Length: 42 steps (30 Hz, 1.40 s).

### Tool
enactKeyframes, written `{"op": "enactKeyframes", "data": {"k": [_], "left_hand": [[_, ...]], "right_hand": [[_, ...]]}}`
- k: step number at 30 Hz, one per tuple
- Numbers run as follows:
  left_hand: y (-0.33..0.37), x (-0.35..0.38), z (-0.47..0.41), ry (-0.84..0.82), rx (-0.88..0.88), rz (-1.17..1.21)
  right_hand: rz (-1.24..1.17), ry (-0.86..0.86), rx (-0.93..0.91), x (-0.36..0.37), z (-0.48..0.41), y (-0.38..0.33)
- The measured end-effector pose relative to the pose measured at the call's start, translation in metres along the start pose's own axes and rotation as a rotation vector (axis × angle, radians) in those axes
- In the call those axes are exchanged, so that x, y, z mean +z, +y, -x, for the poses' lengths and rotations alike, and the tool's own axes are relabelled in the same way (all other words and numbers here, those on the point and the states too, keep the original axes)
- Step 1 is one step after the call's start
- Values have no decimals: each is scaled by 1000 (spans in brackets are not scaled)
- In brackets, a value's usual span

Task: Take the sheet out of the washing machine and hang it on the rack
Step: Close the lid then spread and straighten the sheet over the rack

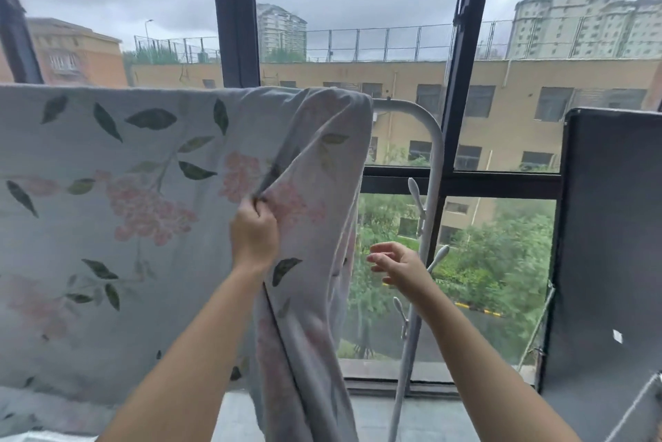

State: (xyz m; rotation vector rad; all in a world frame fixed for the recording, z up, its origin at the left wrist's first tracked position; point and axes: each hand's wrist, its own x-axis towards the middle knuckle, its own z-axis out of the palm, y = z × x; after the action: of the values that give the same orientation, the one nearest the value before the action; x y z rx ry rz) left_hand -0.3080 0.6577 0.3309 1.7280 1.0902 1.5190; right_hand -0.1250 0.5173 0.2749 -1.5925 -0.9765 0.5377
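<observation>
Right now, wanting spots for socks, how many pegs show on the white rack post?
3 on the white metal post: top peg leftward, middle peg rightward, bottom peg leftward. The grey floral sheet may hide more.

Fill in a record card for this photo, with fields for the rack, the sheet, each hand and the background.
rack: white metal, curved right corner and post showing
sheet: floral, draped over the rack's top bar, right end bunched and hanging
left hand: pinches a fold of the sheet
right hand: fingers relaxed, holds nothing, apart from the sheet
background: window with dark frame; buildings and trees outside
</observation>
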Motion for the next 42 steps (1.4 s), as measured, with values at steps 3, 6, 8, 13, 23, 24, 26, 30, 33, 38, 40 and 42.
{"op": "enactKeyframes", "data": {"k": [3, 6, 8, 13, 23, 24, 26, 30, 33, 38, 40, 42], "left_hand": [[9, -32, -28, -44, 264, -189], [13, -61, -54, -78, 467, -399], [16, -70, -74, -20, 461, -310], [40, -69, -124, -63, 132, 30], [79, -100, -181, 88, 554, -768], [78, -103, -184, 56, 621, -895], [74, -105, -187, -29, 716, -1071], [55, -88, -185, -157, 693, -1211], [43, -73, -181, -174, 535, -1178], [54, -61, -157, 37, 457, -608], [68, -62, -137, 83, 504, -455], [81, -65, -119, 30, 457, -527]], "right_hand": [[40, 64, -40, 8, -12, -18], [70, 111, -102, 14, -25, -43], [113, 166, -150, 17, -32, -60], [231, 331, -344, 12, -43, -112], [919, 589, -820, -5, -81, -163], [1039, 617, -827, -5, -87, -168], [1162, 468, -690, -3, -99, -185], [1199, 232, -619, 13, -121, -214], [1067, 297, -766, 23, -127, -228], [823, 248, -799, 50, -135, -268], [733, 215, -799, 65, -138, -282], [662, 189, -801, 78, -142, -293]]}}
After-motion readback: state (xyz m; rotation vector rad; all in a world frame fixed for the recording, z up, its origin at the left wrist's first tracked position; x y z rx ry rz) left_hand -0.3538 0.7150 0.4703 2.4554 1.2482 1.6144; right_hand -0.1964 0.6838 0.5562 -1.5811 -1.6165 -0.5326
